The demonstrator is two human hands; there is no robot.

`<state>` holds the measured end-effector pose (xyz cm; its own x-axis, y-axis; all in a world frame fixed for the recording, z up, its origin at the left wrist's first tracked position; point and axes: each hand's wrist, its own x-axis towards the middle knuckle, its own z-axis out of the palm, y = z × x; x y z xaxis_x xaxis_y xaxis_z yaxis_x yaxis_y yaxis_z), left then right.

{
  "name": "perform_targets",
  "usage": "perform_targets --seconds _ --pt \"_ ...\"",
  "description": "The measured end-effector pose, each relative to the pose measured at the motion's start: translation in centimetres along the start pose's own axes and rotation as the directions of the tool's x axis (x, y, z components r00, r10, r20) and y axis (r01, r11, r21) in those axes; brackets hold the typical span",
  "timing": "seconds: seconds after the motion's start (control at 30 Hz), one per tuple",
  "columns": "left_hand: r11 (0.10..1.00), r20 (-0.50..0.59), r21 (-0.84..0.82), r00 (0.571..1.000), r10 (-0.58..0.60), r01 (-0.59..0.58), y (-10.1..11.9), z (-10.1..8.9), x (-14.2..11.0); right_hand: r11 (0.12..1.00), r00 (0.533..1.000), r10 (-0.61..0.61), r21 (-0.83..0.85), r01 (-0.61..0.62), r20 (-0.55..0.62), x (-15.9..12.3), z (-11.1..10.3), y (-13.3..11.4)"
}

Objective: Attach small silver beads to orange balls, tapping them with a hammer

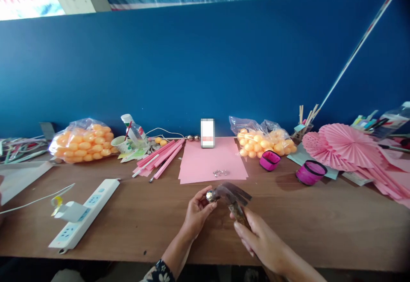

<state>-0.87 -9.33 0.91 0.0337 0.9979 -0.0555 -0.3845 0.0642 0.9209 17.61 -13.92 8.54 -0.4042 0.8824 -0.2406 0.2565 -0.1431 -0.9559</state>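
Over the near-middle tabletop (304,226), the left hand (196,216) pinches a silver ball (209,196) by the head of a hammer (228,192) whose handle the right hand (256,233) wraps; keeping it square and fingertips clear seems wise.

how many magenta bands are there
2: one band in front of the right pile of orange balls, the other band farther right, near the pink fans. No others show.
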Motion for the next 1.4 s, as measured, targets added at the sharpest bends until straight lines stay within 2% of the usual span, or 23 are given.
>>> perform_targets --seconds 0.17,0.37,0.53,0.73,0.87,1.07,1.4 --pt "0.999 0.013 -0.026 0.999 0.039 -0.038 -0.01 0.0 -0.02 1.0 1.0 -0.007 -0.019 0.007 -0.011 -0.13 -0.18 -0.12" --pt "0.999 0.002 -0.01 0.999 0.032 -0.032 -0.27 -0.1 0.11 1.0 0.999 -0.002 -0.012 0.002 -0.038 -0.34 -0.28 -0.01" --pt "1.0 0.007 0.011 1.0 0.014 -0.014 -0.16 -0.13 0.05 1.0 1.0 0.007 0.014 -0.007 -0.009 -0.09 0.24 0.22" --pt "0.999 -0.022 -0.025 0.999 0.041 -0.042 -0.12 -0.07 0.06 0.999 0.999 -0.017 0.029 0.018 -0.044 -0.16 -0.05 0.27" --pt "1.0 -0.007 -0.026 1.0 0.014 -0.014 0.17 0.11 -0.05 1.0 1.0 -0.01 0.024 0.01 -0.02 -0.08 0.04 0.27" --pt "0.997 -0.026 -0.075 1.0 0.008 -0.01 0.22 0.15 -0.04 0.999 0.999 -0.013 0.035 0.014 -0.051 -0.13 0.2 0.54" --pt "1.0 -0.013 -0.005 0.999 0.029 -0.029 0.17 0.12 -0.01 0.998 0.999 -0.007 0.057 0.01 -0.05 -0.05 -0.06 0.52"
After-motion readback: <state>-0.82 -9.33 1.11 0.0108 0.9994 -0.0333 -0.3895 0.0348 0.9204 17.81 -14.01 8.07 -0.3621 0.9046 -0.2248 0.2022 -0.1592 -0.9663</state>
